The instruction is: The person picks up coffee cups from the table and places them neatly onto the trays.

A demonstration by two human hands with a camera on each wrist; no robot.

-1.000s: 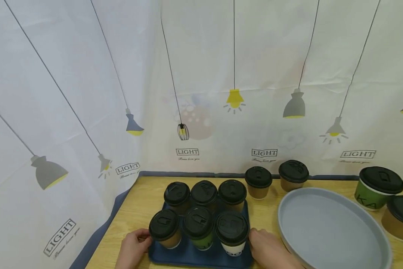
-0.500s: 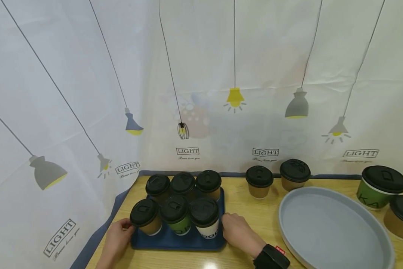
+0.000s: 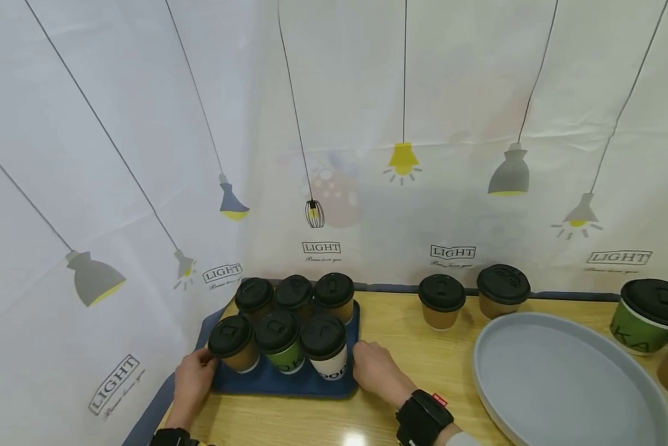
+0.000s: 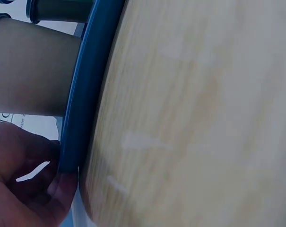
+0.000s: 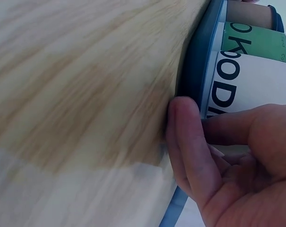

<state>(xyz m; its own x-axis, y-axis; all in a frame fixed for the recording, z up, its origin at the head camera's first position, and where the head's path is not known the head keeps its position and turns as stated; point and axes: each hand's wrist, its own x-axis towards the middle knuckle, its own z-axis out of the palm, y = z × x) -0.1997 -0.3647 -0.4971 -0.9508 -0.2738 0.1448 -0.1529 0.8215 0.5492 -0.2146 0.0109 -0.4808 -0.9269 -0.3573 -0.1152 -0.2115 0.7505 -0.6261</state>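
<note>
A dark blue tray [image 3: 283,390] carries two rows of lidded paper coffee cups near the table's back left corner. In the front row stand a brown cup [image 3: 242,360], a green cup [image 3: 287,358] and a white cup [image 3: 330,367], all with black lids. My left hand [image 3: 193,379] pinches the tray's left edge, with the rim between thumb and fingers in the left wrist view. On the opposite side, my right hand [image 3: 381,373] grips the right edge. The white cup's lettering [image 5: 226,82] faces the right wrist camera, just beyond that thumb.
A large round grey tray [image 3: 568,378] lies on the wooden table at right. Behind it are two brown lidded cups [image 3: 441,314], and a green one [image 3: 639,325] stands to its right beside another brown cup. A lamp-printed white curtain [image 3: 378,204] hangs along the back and left.
Both hands have moved the blue tray and its cups left and away, toward the back left corner. The cups keep their places on it. The head view has turned slightly left.
</note>
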